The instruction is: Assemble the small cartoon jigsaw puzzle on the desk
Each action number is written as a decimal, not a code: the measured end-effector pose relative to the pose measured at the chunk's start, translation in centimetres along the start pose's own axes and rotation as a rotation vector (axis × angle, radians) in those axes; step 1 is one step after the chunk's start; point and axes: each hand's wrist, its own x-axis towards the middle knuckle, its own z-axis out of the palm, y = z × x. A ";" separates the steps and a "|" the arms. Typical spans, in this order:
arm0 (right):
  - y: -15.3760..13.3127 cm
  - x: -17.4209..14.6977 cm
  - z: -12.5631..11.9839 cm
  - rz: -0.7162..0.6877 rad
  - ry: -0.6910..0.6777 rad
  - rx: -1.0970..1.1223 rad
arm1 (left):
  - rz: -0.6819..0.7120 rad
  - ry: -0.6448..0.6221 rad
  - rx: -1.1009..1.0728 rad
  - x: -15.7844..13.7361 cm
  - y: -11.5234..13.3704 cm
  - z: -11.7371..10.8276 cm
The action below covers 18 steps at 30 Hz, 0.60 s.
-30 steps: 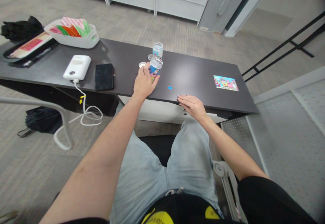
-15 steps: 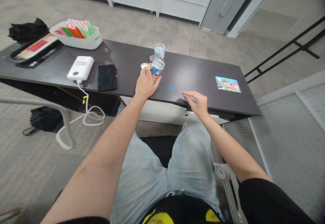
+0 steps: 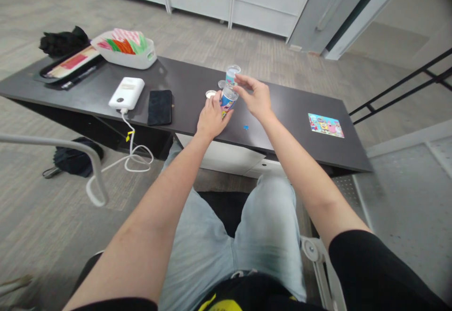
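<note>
My left hand [image 3: 211, 117] is wrapped round a clear plastic jar [image 3: 229, 95] with a colourful cartoon label, standing near the table's front edge. Over its rim is my right hand [image 3: 257, 98], thumb and index finger apart; nothing shows between them. Just behind stands a second clear jar [image 3: 233, 69] with a pale blue label, partly covered by the right fingers. Two round lids lie beside the jars: a white lid [image 3: 211, 94] and a clear lid [image 3: 221, 84]. A small blue piece [image 3: 246, 127] rests on the table below my right wrist.
A colourful cartoon card [image 3: 325, 125] lies at the right of the dark table [image 3: 293, 113]. To the left are a black phone [image 3: 159, 107], a white power bank [image 3: 126, 93] with a hanging cable, a white basket [image 3: 141, 60] of colourful strips, and a black tray [image 3: 58, 79].
My right hand has moved up and left from near the blue piece to the jar's mouth, and its fingers have parted. My left hand keeps its hold. The whole view has shifted slightly.
</note>
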 end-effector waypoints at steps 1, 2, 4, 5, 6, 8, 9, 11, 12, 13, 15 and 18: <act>-0.1 -0.8 -0.3 0.012 0.017 -0.024 | -0.004 -0.003 -0.002 0.0 0.1 -0.1; -0.1 -2.0 -0.8 0.031 0.024 -0.067 | -0.008 -0.003 -0.006 0.0 0.3 -0.2; -0.1 -5.1 -1.9 0.097 -0.021 -0.206 | -0.019 0.003 -0.019 -0.1 0.5 -0.2; -0.1 -6.9 -2.5 0.126 -0.071 -0.290 | -0.024 0.005 -0.026 -0.1 0.5 -0.3; -0.1 -8.9 -3.1 0.138 -0.111 -0.321 | -0.027 0.005 -0.033 -0.1 0.6 -0.3; -0.2 -12.6 -4.0 0.140 -0.195 -0.348 | -0.031 0.006 -0.043 -0.1 0.7 -0.3; -0.3 -14.2 -4.4 0.136 -0.237 -0.358 | -0.030 0.009 -0.045 -0.1 0.7 -0.3; -0.5 -16.8 -4.9 0.124 -0.289 -0.378 | -0.027 0.017 -0.048 -0.1 0.8 -0.2; -0.6 -17.8 -5.1 0.117 -0.302 -0.388 | -0.027 0.019 -0.048 -0.1 0.8 -0.2; -0.7 -18.6 -5.1 0.106 -0.310 -0.396 | -0.030 0.019 -0.047 -0.1 0.8 -0.3; -0.9 -19.8 -5.1 0.076 -0.309 -0.404 | -0.038 0.010 -0.042 0.0 0.8 -0.3; -1.5 -20.9 -5.2 0.027 -0.253 -0.404 | -0.046 -0.004 -0.026 0.0 0.8 -0.4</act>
